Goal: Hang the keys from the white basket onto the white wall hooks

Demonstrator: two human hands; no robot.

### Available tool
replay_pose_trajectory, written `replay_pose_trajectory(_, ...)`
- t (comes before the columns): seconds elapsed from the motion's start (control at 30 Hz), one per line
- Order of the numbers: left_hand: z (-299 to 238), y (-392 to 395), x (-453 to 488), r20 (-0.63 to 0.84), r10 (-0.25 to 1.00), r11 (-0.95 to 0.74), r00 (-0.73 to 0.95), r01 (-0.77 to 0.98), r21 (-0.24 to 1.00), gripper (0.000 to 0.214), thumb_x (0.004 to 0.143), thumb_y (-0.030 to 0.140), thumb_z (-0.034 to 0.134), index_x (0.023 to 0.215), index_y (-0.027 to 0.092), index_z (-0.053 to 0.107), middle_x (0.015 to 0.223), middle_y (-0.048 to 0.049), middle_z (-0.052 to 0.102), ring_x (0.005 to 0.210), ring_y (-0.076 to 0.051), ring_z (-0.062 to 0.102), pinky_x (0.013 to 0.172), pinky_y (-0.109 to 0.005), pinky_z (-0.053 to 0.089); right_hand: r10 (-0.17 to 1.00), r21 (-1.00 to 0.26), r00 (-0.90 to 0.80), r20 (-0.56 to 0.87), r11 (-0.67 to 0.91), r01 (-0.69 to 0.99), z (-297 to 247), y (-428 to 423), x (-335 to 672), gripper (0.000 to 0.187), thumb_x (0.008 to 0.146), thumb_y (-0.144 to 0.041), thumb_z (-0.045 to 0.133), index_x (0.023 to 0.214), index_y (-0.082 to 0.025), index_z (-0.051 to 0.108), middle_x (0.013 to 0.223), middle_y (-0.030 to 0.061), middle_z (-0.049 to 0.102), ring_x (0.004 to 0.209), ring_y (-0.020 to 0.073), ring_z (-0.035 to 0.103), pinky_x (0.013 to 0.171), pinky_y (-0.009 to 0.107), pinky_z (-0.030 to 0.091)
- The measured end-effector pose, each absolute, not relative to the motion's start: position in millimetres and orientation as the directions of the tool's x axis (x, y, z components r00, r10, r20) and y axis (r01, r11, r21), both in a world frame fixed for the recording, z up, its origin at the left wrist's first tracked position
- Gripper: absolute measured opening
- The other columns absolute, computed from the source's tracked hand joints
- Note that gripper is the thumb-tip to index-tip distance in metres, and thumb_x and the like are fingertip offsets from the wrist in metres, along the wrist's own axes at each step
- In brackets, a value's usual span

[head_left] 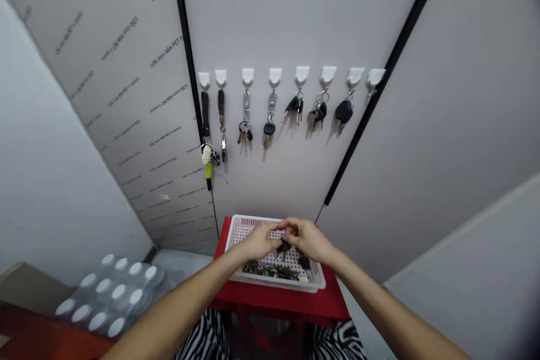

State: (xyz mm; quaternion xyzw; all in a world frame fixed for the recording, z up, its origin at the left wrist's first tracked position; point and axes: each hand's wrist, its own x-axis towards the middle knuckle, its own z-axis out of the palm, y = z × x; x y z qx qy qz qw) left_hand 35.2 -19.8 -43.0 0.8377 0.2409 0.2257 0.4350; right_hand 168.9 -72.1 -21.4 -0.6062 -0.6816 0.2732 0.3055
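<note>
My left hand and my right hand meet above a white perforated basket. Between their closed fingers is a black-headed key, its metal part pointing down. Which fingers carry its weight is hard to see. Several loose keys and rings lie along the near side of the basket. Another black key head rests toward its right end, below my right hand. On the wall ahead, bunches of keys hang from white hooks, among them a black key near the right end.
The basket sits on a red stool in front of my knees. Several capped bottles stand in a pack at the lower left, near a cardboard box. Grey panels with black strips rise behind the stool; the rightmost hook borders one strip.
</note>
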Motion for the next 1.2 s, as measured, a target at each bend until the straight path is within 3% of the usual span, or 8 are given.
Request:
replay_pose_trajectory(0.2, -26.3, -21.7, 62.3, 0.07, 0.589, -0.18, 0.805, 0.047, 0.982, 0.028, 0.06, 0.01, 0.045, 0.088, 0.009, 0.052, 0.083, -0.0052, 0.057, 0.075, -0.012, 0.049, 0.072, -0.026, 0.035, 0.996, -0.837, -0.035, 0.079, 0.085, 0.541, 18.6, -71.7, 195.8, 0.021, 0.059, -0.016, 0.042, 0.079, -0.013, 0.048, 0.051, -0.0055, 0.042, 0.045, 0.0048, 0.037, 0.046, 0.017, 0.031)
replay_pose_trajectory(0.37, -2.8, -18.3, 94.6, 0.116, 0.661, -0.177, 0.742, 0.004, 0.984, 0.017, 0.061, 0.008, 0.043, 0.073, 0.008, 0.055, 0.064, -0.001, 0.056, 0.058, -0.008, 0.046, 0.062, -0.022, 0.036, 0.982, -0.786, 0.055, 0.182, 0.112, 0.607, 56.0, -74.5, 224.1, 0.018, 0.059, -0.016, 0.043, 0.075, -0.014, 0.048, 0.052, -0.0045, 0.045, 0.047, 0.0059, 0.041, 0.048, 0.019, 0.034)
replay_pose_trajectory(0.5, 47.9, -13.5, 134.5, 0.143, 0.75, -0.164, 0.646, -0.028, 0.986, 0.017, 0.063, 0.007, 0.039, 0.069, 0.006, 0.055, 0.052, 0.001, 0.05, 0.046, -0.004, 0.041, 0.053, -0.018, 0.036, 0.917, -0.682, 0.183, 0.355, 0.12, 0.721, 103.7, -73.7, 248.0, 0.013, 0.059, -0.02, 0.043, 0.069, -0.014, 0.05, 0.057, -0.0015, 0.051, 0.051, 0.0076, 0.046, 0.052, 0.021, 0.036)
replay_pose_trajectory(0.67, 120.6, -12.9, 181.3, 0.189, 0.804, -0.146, 0.564, -0.12, 0.982, 0.023, 0.066, 0.009, 0.037, 0.082, 0.007, 0.054, 0.062, -0.0027, 0.055, 0.046, -0.003, 0.043, 0.05, -0.016, 0.036, 0.734, -0.56, 0.314, 0.602, 0.107, 0.821, 169.8, -65.0, 274.8, 0.013, 0.058, -0.022, 0.044, 0.065, -0.015, 0.052, 0.06, 0.0007, 0.055, 0.054, 0.0092, 0.048, 0.054, 0.022, 0.037)
replay_pose_trajectory(0.87, 168.4, -2.9, 217.7, 0.28, 0.844, -0.304, 0.457, -0.022, 0.952, 0.032, 0.065, 0.013, 0.042, 0.096, 0.01, 0.048, 0.081, -0.0078, 0.057, 0.065, -0.01, 0.052, 0.06, -0.02, 0.039, 0.568, -0.483, 0.426, 0.704, -0.057, 0.874, 217.2, -42.7, 296.6, 0.016, 0.056, -0.017, 0.044, 0.065, -0.013, 0.056, 0.058, 0.0027, 0.057, 0.05, 0.0098, 0.049, 0.05, 0.022, 0.037)
replay_pose_trajectory(1.03, 174.6, -0.6, 223.6, 0.295, 0.845, -0.359, 0.445, 0.064, 0.931, 0.034, 0.063, 0.012, 0.043, 0.096, 0.01, 0.049, 0.092, -0.0094, 0.054, 0.081, -0.015, 0.049, 0.07, -0.023, 0.036, 0.523, -0.365, 0.399, 0.753, -0.172, 0.915, 223.5, -24.9, 307.0, 0.018, 0.058, -0.016, 0.043, 0.067, -0.014, 0.059, 0.062, 0.0042, 0.06, 0.056, 0.012, 0.052, 0.053, 0.023, 0.038)
replay_pose_trajectory(1.2, 155.7, 3.3, 216.0, 0.272, 0.834, -0.354, 0.48, 0.088, 0.931, 0.031, 0.064, 0.012, 0.043, 0.094, 0.01, 0.05, 0.092, -0.0088, 0.055, 0.083, -0.015, 0.048, 0.071, -0.023, 0.036, 0.548, -0.318, 0.4, 0.735, -0.242, 0.917, 215.6, -22.8, 309.1, 0.019, 0.059, -0.018, 0.043, 0.067, -0.015, 0.06, 0.063, 0.0052, 0.061, 0.058, 0.0138, 0.053, 0.055, 0.024, 0.038)
